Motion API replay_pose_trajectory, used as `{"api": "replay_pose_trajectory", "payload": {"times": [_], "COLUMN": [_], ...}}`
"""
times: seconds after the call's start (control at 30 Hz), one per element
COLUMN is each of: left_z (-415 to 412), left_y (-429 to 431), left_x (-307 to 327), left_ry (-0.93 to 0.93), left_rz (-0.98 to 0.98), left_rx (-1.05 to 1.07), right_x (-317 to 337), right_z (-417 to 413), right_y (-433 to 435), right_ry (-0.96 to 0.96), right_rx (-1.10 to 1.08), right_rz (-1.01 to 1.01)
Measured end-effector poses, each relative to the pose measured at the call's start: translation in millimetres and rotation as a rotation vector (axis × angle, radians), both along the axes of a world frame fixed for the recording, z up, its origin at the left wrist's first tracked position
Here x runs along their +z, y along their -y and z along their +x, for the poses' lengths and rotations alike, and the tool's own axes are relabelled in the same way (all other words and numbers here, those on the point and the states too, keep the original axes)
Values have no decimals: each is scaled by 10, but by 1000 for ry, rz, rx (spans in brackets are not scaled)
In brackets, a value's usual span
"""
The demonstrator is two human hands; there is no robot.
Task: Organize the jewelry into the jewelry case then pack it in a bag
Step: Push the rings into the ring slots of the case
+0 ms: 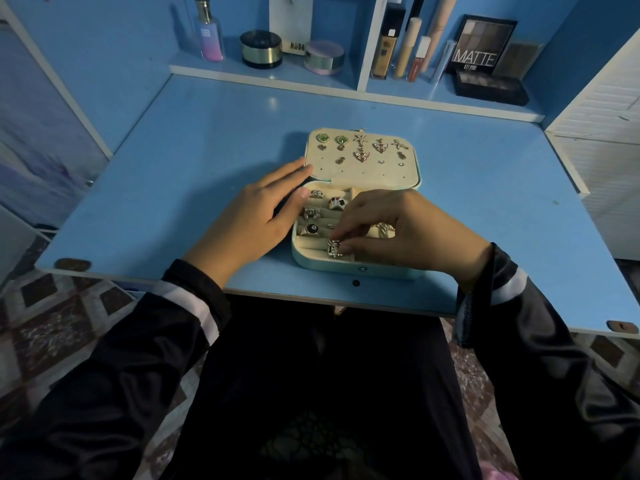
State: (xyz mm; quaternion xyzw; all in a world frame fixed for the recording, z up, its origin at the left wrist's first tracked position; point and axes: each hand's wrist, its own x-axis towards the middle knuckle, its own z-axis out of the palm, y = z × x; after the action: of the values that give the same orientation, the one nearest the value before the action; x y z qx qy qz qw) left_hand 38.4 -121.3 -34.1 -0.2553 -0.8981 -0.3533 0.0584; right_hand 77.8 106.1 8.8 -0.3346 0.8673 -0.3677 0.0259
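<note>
"Jewelry case, where is it?"

"On the blue desk, lying open. Its lid is laid back flat with earrings pinned in it."

"What are the hands doing?"

"The left hand lies flat and stretched out against the case's left side. It holds nothing. The right hand is curled in and pinches a silver ring at the front row of the soft slots."

"Is the ring hard to hold?"

"Likely. It looks tiny, hard and light, and shiny metal can slip. Best pinch it by the sides of its band and push it down into the soft roll. Something like a chain may lie under the right hand, but it is mostly hidden."

"And the case?"

"It looks stiff outside, soft inside, and light. Shut the lid first so nothing spills, then take it by both sides. I see no bag."
</note>
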Motion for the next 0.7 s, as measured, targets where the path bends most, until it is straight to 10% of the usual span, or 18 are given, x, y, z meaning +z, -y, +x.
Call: {"api": "replay_pose_trajectory", "payload": {"times": [0.43,0.7], "left_z": [13,-65], "left_y": [2,-8], "left_x": [14,36], "left_ry": [21,145], "left_rz": [-7,25], "left_rx": [-8,33], "right_x": [0,-44], "right_z": [34,64], "right_y": [57,-143], "right_ry": [-60,160], "right_rx": [-41,-328], "right_rz": [61,-328]}}
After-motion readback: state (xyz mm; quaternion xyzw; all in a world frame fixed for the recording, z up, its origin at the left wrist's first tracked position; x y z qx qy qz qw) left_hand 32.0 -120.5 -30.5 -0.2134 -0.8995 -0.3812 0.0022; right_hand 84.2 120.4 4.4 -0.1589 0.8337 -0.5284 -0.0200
